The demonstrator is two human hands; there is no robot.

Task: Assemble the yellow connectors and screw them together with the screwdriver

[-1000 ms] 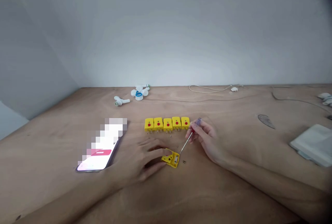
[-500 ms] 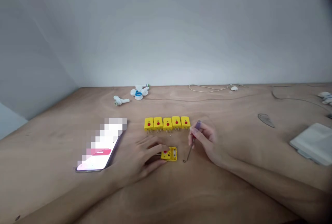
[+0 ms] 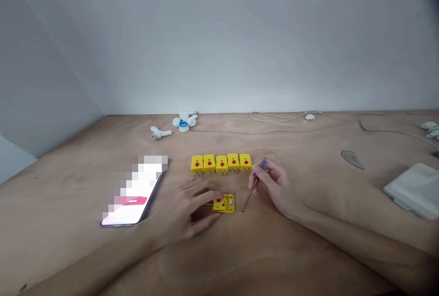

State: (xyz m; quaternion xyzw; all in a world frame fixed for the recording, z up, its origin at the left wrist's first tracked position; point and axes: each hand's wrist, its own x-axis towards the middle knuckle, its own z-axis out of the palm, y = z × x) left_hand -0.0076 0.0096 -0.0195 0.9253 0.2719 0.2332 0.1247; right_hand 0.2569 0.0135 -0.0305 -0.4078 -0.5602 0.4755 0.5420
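Screwdriver (image 3: 249, 196) shifted in right hand (image 3: 272, 187), left hand (image 3: 183, 209) on yellow connector (image 3: 224, 204) (partly hidden)

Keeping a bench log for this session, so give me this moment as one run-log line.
left hand: fingers touching yellow two-pin plug | right hand: holding small screwdriver | five more plugs lined up beyond

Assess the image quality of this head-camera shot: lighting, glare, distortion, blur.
In the head view, soft light falls evenly on the wall, with a dark vignette in the top right corner; the phone screen glares white and is partly pixelated; wide-angle distortion stretches the table toward the frame edges; the yellow connectors and the screwdriver look fairly sharp, though their small pins are soft.
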